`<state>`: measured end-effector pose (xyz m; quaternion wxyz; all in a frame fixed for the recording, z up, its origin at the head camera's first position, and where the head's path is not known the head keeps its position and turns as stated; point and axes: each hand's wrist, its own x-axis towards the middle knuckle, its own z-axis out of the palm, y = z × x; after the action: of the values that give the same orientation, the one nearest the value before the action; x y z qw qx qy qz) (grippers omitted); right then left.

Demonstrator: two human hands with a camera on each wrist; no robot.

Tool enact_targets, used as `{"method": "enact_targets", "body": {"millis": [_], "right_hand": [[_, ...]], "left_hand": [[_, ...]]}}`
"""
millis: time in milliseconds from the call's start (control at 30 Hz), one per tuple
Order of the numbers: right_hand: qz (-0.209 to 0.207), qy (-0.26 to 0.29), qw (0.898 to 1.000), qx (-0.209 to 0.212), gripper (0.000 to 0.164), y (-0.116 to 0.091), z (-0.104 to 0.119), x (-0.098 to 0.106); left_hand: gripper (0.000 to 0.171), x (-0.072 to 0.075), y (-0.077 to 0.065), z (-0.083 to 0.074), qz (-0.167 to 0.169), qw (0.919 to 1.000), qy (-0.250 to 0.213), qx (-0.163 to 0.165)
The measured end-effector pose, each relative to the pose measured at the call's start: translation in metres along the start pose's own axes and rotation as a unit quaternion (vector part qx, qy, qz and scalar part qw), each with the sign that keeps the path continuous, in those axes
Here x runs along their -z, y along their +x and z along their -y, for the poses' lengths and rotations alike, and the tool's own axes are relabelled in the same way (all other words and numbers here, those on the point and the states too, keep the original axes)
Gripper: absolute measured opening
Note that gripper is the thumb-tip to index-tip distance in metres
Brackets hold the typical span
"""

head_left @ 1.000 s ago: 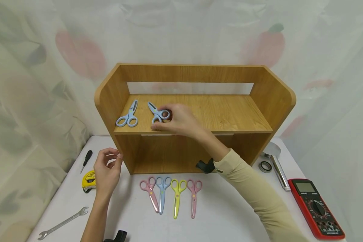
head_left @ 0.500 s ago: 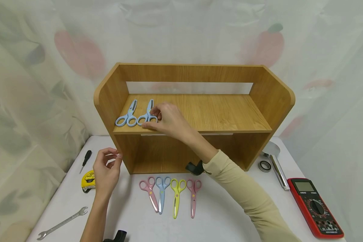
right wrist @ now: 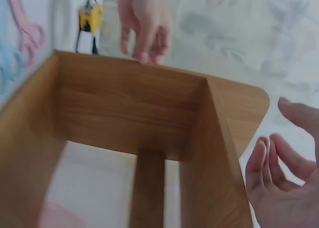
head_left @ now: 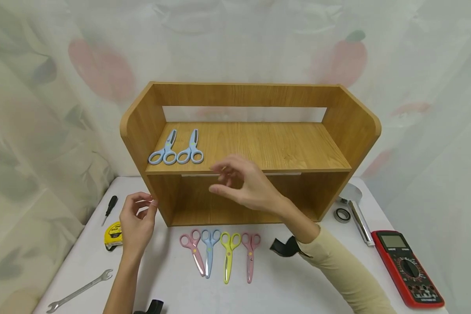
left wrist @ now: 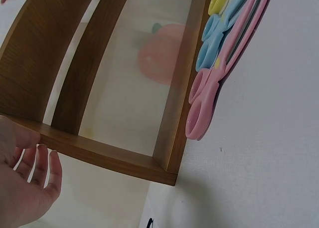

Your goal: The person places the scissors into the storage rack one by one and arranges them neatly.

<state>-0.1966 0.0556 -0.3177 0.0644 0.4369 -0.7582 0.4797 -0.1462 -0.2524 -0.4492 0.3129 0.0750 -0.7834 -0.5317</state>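
Note:
Two pairs of blue scissors, the left one [head_left: 165,150] and the right one [head_left: 191,150], lie side by side on the upper board of a wooden shelf [head_left: 267,148]. My right hand [head_left: 247,183] hovers before the shelf's lower opening, holding nothing, thumb apart from the bent fingers. My left hand [head_left: 137,222] is at the shelf's left side panel; in the left wrist view its thumb [left wrist: 25,136] touches the panel edge, fingers loosely bent. Before the shelf lie pink scissors [head_left: 194,253], blue scissors [head_left: 209,253], yellow scissors [head_left: 229,257] and more pink scissors [head_left: 250,257].
Left of the shelf lie a screwdriver [head_left: 110,208], a yellow tape measure [head_left: 113,235] and a wrench [head_left: 80,291]. On the right are a ring bearing [head_left: 342,215], a magnifying glass [head_left: 360,222] and a red multimeter [head_left: 408,268]. A patterned curtain [head_left: 235,43] hangs behind.
My right hand shifted the second blue scissors left and turned them alongside the first. It has since let go and drawn back toward the lower right. My left hand stays put.

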Motion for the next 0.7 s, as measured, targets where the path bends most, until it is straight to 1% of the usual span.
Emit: {"method": "enact_targets", "body": {"millis": [33,100,133,200,267,333,400,433,500,567,633,700], "right_hand": [[0.011,0.005,1.000,0.004,0.041,-0.011,-0.002,0.001],[0.039,0.012,0.999,-0.003,0.040,-0.033,-0.009,0.002],[0.056,0.017,0.998,-0.014,0.040,-0.043,-0.014,0.002],[0.092,0.022,0.994,-0.049,0.039,-0.062,-0.026,0.002],[0.131,0.022,0.987,-0.089,0.039,-0.081,-0.040,0.000],[0.169,0.014,0.977,-0.128,0.041,-0.098,-0.056,-0.002],[0.201,-0.002,0.967,-0.157,0.046,-0.114,-0.073,-0.007],[0.212,-0.020,0.963,-0.164,0.048,-0.121,-0.082,-0.010],[0.225,-0.054,0.957,-0.176,0.053,-0.135,-0.097,-0.016],[0.222,-0.087,0.954,-0.180,0.056,-0.146,-0.110,-0.022],[0.209,-0.109,0.956,-0.177,0.056,-0.155,-0.119,-0.026],[0.197,-0.113,0.958,-0.177,0.053,-0.161,-0.125,-0.028]], "left_hand": [[0.028,0.000,0.000,0.000,0.000,1.0000,0.000,0.001],[0.028,0.000,0.000,0.000,0.000,1.0000,0.003,0.002],[0.028,0.000,0.000,0.000,-0.001,1.0000,0.004,0.002],[0.029,0.000,0.000,0.001,-0.002,1.0000,0.007,0.005],[0.029,0.000,0.000,0.002,-0.003,0.9999,0.009,0.006],[0.029,0.000,0.001,0.002,-0.004,0.9999,0.011,0.006],[0.029,0.000,0.001,0.002,-0.003,0.9999,0.010,0.004],[0.029,0.000,0.001,0.002,-0.003,0.9999,0.010,0.003],[0.029,0.000,0.001,0.002,-0.003,1.0000,0.009,0.002],[0.029,0.000,0.001,0.001,-0.003,1.0000,0.007,0.002],[0.028,0.000,0.001,0.001,-0.004,1.0000,0.008,0.003],[0.028,0.000,0.000,0.001,-0.003,1.0000,0.008,0.003]]}}
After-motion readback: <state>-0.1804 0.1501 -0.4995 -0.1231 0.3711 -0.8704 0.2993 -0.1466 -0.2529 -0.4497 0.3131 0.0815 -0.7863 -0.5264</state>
